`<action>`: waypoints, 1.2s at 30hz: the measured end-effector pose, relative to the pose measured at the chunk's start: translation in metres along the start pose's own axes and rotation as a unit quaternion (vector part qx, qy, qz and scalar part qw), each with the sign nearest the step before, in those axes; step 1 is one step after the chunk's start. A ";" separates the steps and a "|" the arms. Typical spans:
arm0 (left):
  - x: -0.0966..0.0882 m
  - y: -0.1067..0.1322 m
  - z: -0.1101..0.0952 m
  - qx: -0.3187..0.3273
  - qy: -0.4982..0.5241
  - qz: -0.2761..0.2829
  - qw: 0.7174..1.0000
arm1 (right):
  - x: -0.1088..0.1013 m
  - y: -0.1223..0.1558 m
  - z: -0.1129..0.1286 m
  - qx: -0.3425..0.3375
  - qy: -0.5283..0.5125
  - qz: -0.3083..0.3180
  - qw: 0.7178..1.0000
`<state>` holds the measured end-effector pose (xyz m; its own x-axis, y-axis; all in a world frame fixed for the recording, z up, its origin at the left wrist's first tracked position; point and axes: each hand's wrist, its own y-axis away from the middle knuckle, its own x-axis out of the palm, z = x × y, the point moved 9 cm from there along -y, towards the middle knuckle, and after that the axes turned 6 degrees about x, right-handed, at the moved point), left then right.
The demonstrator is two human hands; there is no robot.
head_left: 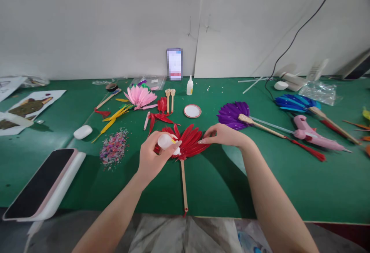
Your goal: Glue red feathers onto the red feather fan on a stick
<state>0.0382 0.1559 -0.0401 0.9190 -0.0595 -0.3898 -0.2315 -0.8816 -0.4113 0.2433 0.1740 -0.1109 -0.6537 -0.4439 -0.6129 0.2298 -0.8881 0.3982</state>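
Note:
A red feather fan (pixel 192 141) lies on the green table in front of me, its wooden handle (pixel 184 185) pointing toward me. My left hand (pixel 153 154) is wrapped round a small white glue bottle (pixel 166 141), tipped with its nozzle down at the base of the feathers. At the fan's right side, my right hand (pixel 224 135) has its fingertips closed on the outer edge of a red feather. The fan's left part is partly hidden behind my left hand and the bottle.
Around the fan are a white dish (pixel 192 111), an upright glue bottle (pixel 189 86), a pile of sequins (pixel 113 149), pink feathers (pixel 140 97), a purple fan (pixel 232 115), a blue fan (pixel 297 103) and a pink glue gun (pixel 313 135). A phone (pixel 42 180) lies at left.

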 end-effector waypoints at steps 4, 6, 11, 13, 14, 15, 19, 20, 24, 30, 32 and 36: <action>-0.002 0.000 -0.002 0.002 -0.014 0.002 1.000 | 0.004 -0.002 0.003 -0.006 -0.007 0.002 1.000; -0.001 0.000 -0.001 -0.001 -0.012 0.006 1.000 | 0.002 -0.002 0.005 -0.017 -0.020 -0.005 1.000; 0.000 0.001 -0.002 0.005 -0.018 0.014 1.000 | 0.000 -0.004 0.003 -0.024 -0.039 -0.018 0.999; -0.001 0.001 -0.002 0.006 -0.020 0.011 1.000 | 0.001 -0.004 0.004 -0.025 -0.044 -0.016 0.999; -0.001 0.001 -0.002 0.005 -0.020 0.010 1.000 | 0.001 -0.004 0.004 -0.024 -0.045 -0.016 0.999; -0.001 0.001 -0.001 0.004 -0.018 0.010 1.000 | 0.001 -0.004 0.004 -0.023 -0.044 -0.017 0.999; 0.000 0.001 0.000 0.000 -0.013 0.011 1.000 | 0.001 -0.005 0.004 -0.017 -0.040 -0.017 0.999; 0.000 0.001 0.000 -0.001 -0.012 0.010 1.000 | 0.001 -0.005 0.004 -0.017 -0.038 -0.016 0.999; 0.000 0.001 0.000 -0.007 -0.007 0.008 1.000 | 0.001 -0.005 0.002 -0.013 -0.021 -0.021 0.999; 0.000 0.001 0.000 -0.008 -0.006 0.007 1.000 | 0.001 -0.005 0.001 -0.009 -0.023 -0.014 1.000; -0.001 0.001 0.000 -0.007 -0.009 0.006 1.000 | 0.002 -0.005 0.001 -0.003 -0.038 -0.009 0.999; -0.002 0.001 0.001 -0.008 -0.010 0.006 1.000 | 0.002 -0.004 0.001 -0.005 -0.058 -0.004 0.998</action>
<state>0.0362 0.1558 -0.0403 0.9095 -0.0596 -0.4115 -0.2366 -0.8880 -0.3944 0.2399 0.1764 -0.1131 -0.7344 -0.4202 -0.5330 0.2302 -0.8930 0.3868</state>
